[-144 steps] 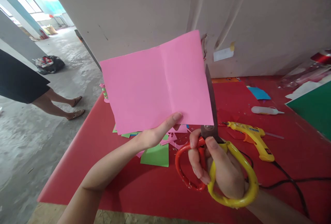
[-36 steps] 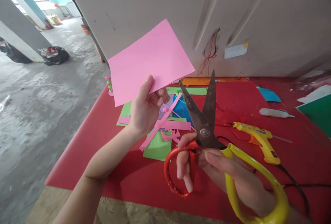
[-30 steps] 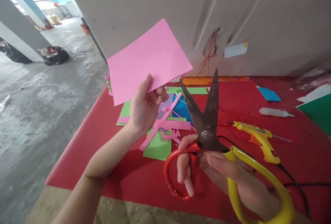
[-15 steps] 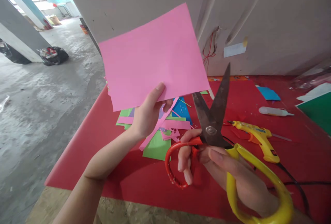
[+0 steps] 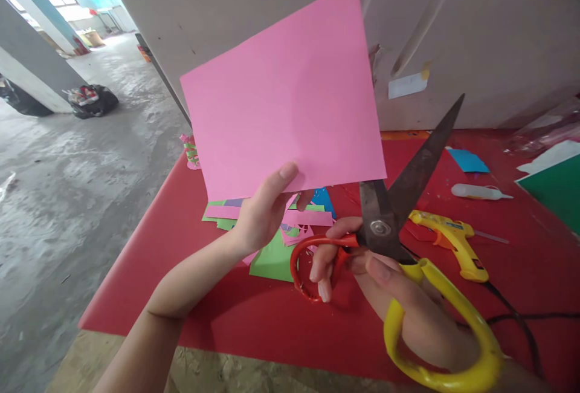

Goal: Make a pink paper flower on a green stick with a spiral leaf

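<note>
Across the red table [image 5: 254,335], the work stood, in judgement, at the lining-up step: the pink sheet [image 5: 281,97] was raised above the tabletop and tilted, its upper right corner highest. The scissors [image 5: 379,228] stood at its lower right corner, blades spread wide; one blade ran up behind that corner, its tip hidden, and the other stood clear of the right edge. No cut showed along that edge. The right hand [image 5: 423,320] gripped the scissors, fingers in the red loop, thumb side through the yellow one. The left hand [image 5: 265,211] pinched the sheet at its lower edge, thumb in front, fingers behind. To the right, the glue gun [image 5: 455,239] lay unheld; the green paper [image 5: 274,260] and pink strips [image 5: 312,217] lay on the table below the sheet, and the small bottle [image 5: 478,191] lay beyond the gun. Any cut from that position would probably have called for a steady left pinch and the paper's edge seated between both blades.
</note>
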Motion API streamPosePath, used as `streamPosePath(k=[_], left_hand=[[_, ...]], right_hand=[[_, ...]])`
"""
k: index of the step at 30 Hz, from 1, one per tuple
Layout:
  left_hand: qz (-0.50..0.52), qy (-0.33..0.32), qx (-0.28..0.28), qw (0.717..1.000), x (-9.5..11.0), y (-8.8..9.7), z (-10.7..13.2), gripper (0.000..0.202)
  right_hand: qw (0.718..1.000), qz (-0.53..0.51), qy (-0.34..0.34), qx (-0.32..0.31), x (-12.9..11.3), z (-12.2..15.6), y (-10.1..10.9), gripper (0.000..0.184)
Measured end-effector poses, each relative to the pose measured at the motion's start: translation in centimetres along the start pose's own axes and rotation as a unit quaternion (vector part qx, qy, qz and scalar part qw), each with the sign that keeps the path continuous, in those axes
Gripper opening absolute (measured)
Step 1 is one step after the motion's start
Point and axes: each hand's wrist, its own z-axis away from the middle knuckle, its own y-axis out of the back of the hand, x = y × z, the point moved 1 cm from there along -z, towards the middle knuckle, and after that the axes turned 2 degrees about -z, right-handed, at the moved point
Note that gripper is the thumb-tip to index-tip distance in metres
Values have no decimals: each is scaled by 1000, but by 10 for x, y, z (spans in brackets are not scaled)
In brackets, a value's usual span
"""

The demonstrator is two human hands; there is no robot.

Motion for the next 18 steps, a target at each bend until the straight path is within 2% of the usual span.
streamPosePath(k=[3,7,13,18], left_hand=[[-2,-22,-31,999,-9,-2,2,35],[-72,-38,-71,994,-22,-1,4,47],[-116,-13,-80,990,-25,1,6,47],[-194,27,-54,979,-24,15,9,49]], right_hand=[[1000,1,2,-17,5,0,-2,24],[998,-41,-34,-34,16,1,-5,25],[993,-80,-85,-15,18,3,-7,17],[991,-104,-83,-5,10,8,-9,26]])
